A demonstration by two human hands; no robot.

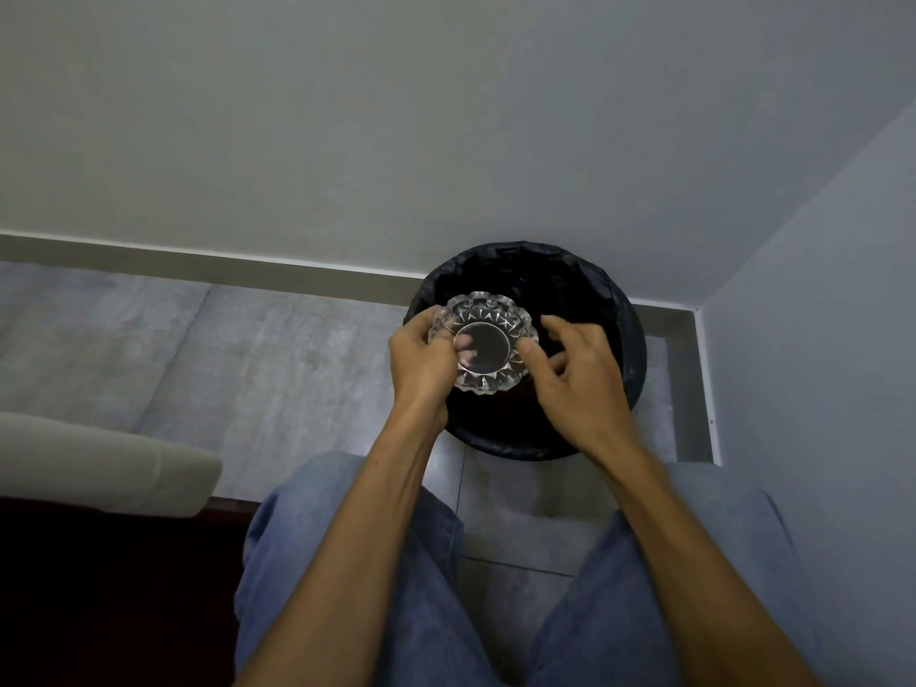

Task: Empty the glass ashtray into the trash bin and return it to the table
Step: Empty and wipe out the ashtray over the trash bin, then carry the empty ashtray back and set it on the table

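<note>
A clear cut-glass ashtray (490,334) is held over the open mouth of a round trash bin (629,334) lined with a black bag. The ashtray is tipped so its flat round base faces me. My left hand (421,361) grips its left rim, with fingertips showing through the glass. My right hand (575,374) is at the ashtray's right edge, thumb touching the rim and fingers curled behind it. The inside of the bin is dark and I cannot tell what lies in it.
The bin stands in a corner where two pale walls (446,116) meet, on a grey tiled floor (248,349). A beige cushioned seat edge (99,463) over dark wood is at the lower left. My legs in blue jeans (372,587) fill the bottom.
</note>
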